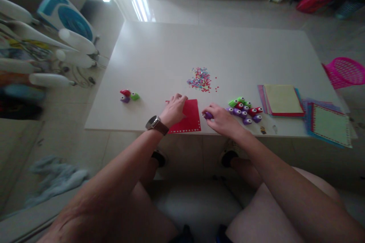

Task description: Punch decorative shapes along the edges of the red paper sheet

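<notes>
Purple punch [208, 115] pinched in right hand [221, 119]; left hand [173, 110] flat on red paper [186, 120].

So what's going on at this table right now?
A person seated at a white table presses their left hand on a red paper sheet with a punched edge, while the right hand grips a small purple craft punch at the sheet's right edge. More punches are clustered to the right, three punches lie to the left, and confetti is piled beyond.

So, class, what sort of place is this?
Probably a room at home, used for paper craft: a low white table, a fan on the tiled floor, and paper punches beside coloured paper.
</notes>
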Demonstrator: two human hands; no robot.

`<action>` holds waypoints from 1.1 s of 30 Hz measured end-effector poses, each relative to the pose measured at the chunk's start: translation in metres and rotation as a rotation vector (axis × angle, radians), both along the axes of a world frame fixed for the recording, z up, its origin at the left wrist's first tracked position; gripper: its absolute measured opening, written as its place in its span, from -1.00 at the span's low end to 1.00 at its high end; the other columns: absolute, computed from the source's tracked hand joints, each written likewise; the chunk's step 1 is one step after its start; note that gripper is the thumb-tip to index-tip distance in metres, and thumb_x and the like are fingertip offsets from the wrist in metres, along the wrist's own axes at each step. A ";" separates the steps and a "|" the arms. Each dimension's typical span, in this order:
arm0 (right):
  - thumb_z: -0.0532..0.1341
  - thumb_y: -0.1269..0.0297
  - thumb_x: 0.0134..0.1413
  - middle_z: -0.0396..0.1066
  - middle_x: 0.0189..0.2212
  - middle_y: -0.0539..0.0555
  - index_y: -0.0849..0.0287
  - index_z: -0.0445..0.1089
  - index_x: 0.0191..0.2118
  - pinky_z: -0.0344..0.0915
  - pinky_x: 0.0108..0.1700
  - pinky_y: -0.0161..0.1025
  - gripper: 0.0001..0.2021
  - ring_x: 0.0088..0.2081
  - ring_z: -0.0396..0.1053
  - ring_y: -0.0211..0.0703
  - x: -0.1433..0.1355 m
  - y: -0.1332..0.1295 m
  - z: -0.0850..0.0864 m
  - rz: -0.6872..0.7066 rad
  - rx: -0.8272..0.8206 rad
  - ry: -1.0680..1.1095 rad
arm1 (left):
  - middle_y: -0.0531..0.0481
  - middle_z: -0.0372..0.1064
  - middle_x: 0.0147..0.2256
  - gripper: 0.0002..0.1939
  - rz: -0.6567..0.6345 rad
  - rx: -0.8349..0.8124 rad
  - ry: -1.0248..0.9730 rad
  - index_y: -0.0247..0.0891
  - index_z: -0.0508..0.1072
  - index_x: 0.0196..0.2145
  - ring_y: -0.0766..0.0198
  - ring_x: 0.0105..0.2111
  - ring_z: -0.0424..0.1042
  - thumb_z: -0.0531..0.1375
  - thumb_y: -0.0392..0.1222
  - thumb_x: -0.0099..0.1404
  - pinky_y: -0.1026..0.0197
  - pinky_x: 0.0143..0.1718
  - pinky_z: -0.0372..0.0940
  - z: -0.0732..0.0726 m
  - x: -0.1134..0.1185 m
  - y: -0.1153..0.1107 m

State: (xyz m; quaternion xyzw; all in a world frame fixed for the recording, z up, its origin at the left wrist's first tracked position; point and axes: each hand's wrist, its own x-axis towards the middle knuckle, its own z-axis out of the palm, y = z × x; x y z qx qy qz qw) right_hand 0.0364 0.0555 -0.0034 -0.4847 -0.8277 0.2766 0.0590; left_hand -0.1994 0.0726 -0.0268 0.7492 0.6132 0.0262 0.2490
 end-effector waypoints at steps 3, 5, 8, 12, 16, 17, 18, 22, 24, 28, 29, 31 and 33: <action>0.17 0.56 0.10 0.41 -0.15 0.12 0.16 0.47 -0.17 0.26 -0.08 -0.27 -0.76 -0.17 0.40 -0.13 0.000 0.000 0.000 0.009 -0.012 -0.016 | -0.25 0.23 0.26 -0.24 -0.010 -0.018 0.036 -0.11 0.31 0.28 -0.13 0.22 0.26 0.41 -0.19 0.15 -0.18 0.18 0.25 0.000 -0.004 -0.002; 0.17 0.57 0.09 0.40 -0.16 0.11 0.15 0.45 -0.19 0.25 -0.10 -0.27 -0.77 -0.19 0.39 -0.13 0.000 0.000 0.000 0.014 -0.021 -0.032 | -0.27 0.26 0.23 -0.23 -0.006 -0.018 0.059 -0.13 0.31 0.28 -0.14 0.19 0.27 0.43 -0.16 0.15 -0.17 0.16 0.25 0.001 -0.005 -0.002; 0.18 0.57 0.09 0.40 -0.17 0.10 0.15 0.43 -0.21 0.25 -0.12 -0.28 -0.79 -0.20 0.37 -0.14 0.000 -0.001 -0.001 0.012 -0.042 -0.058 | -0.28 0.30 0.18 -0.29 -0.021 -0.012 0.110 -0.18 0.38 0.22 -0.17 0.17 0.27 0.46 -0.12 0.14 -0.16 0.13 0.24 0.005 -0.006 -0.002; 0.21 0.57 0.06 0.40 -0.16 0.10 0.14 0.42 -0.23 0.24 -0.15 -0.29 -0.80 -0.22 0.37 -0.15 -0.001 -0.003 -0.003 0.017 -0.067 -0.089 | -0.26 0.34 0.14 -0.31 -0.029 -0.025 0.155 -0.16 0.40 0.16 -0.17 0.15 0.27 0.48 -0.10 0.10 -0.16 0.12 0.22 0.008 -0.006 -0.002; 0.19 0.57 0.10 0.40 -0.19 0.09 0.13 0.42 -0.24 0.23 -0.15 -0.27 -0.80 -0.23 0.36 -0.15 -0.002 -0.005 -0.005 0.039 -0.069 -0.109 | -0.27 0.36 0.11 -0.27 -0.029 -0.022 0.150 -0.18 0.40 0.16 -0.20 0.15 0.27 0.51 -0.11 0.05 -0.19 0.12 0.19 0.010 -0.006 -0.001; 0.18 0.57 0.12 0.41 -0.19 0.10 0.13 0.43 -0.23 0.24 -0.14 -0.27 -0.80 -0.23 0.37 -0.14 -0.002 -0.005 -0.005 0.043 -0.073 -0.103 | -0.28 0.36 0.10 -0.24 -0.031 -0.026 0.148 -0.19 0.40 0.16 -0.21 0.15 0.27 0.52 -0.11 0.03 -0.19 0.12 0.19 0.010 -0.005 -0.001; 0.17 0.57 0.14 0.41 -0.18 0.10 0.14 0.44 -0.21 0.25 -0.13 -0.27 -0.79 -0.22 0.37 -0.14 -0.002 -0.005 -0.006 0.047 -0.080 -0.091 | -0.28 0.36 0.10 -0.22 -0.034 -0.030 0.150 -0.19 0.40 0.16 -0.21 0.14 0.28 0.53 -0.11 0.02 -0.19 0.12 0.19 0.011 -0.005 -0.001; 0.11 0.62 0.19 0.41 -0.12 0.13 0.15 0.47 -0.12 0.27 -0.03 -0.28 -0.71 -0.15 0.40 -0.15 -0.003 -0.005 -0.008 0.064 -0.105 -0.018 | -0.30 0.31 0.12 -0.25 -0.047 -0.024 0.181 -0.20 0.43 0.11 -0.22 0.15 0.27 0.54 -0.07 -0.02 -0.18 0.14 0.19 0.009 -0.005 0.001; 0.12 0.64 0.16 0.40 -0.13 0.11 0.15 0.47 -0.15 0.28 -0.02 -0.29 -0.70 -0.15 0.40 -0.17 -0.005 -0.006 -0.008 0.059 -0.103 -0.009 | -0.31 0.28 0.15 -0.27 -0.056 -0.009 0.173 -0.21 0.45 0.07 -0.22 0.16 0.26 0.55 -0.06 -0.04 -0.16 0.14 0.20 0.005 -0.007 0.003; 0.17 0.64 0.08 0.37 -0.15 0.09 0.15 0.44 -0.21 0.29 -0.09 -0.31 -0.74 -0.21 0.37 -0.19 -0.005 -0.007 -0.005 0.048 -0.115 -0.024 | -0.24 0.40 0.10 -0.53 -0.085 -0.017 0.102 -0.18 0.45 0.01 -0.14 0.12 0.34 0.39 -0.19 0.13 -0.10 0.12 0.20 -0.001 -0.012 0.007; 0.17 0.64 0.08 0.37 -0.14 0.09 0.15 0.44 -0.22 0.29 -0.09 -0.31 -0.74 -0.22 0.36 -0.20 -0.005 -0.007 -0.005 0.047 -0.117 -0.024 | -0.19 0.45 0.04 -0.62 -0.091 -0.026 0.076 -0.17 0.46 -0.01 -0.10 0.10 0.38 0.30 -0.26 0.19 -0.09 0.11 0.18 -0.002 -0.013 0.008; 0.16 0.63 0.10 0.36 -0.12 0.10 0.15 0.44 -0.20 0.29 -0.08 -0.31 -0.74 -0.21 0.37 -0.20 -0.004 -0.007 -0.006 0.040 -0.110 -0.009 | -0.11 0.54 -0.08 -0.67 -0.092 -0.043 0.026 -0.15 0.46 -0.04 -0.01 0.03 0.45 0.16 -0.37 0.25 -0.07 0.11 0.16 -0.003 -0.015 0.010; 0.16 0.63 0.09 0.36 -0.10 0.10 0.15 0.44 -0.17 0.29 -0.06 -0.30 -0.73 -0.19 0.37 -0.19 -0.003 -0.007 -0.008 0.032 -0.094 0.010 | -0.06 0.58 -0.14 -0.64 -0.081 -0.054 -0.010 -0.15 0.46 -0.03 0.05 -0.04 0.49 0.11 -0.40 0.25 -0.05 0.10 0.14 -0.002 -0.016 0.011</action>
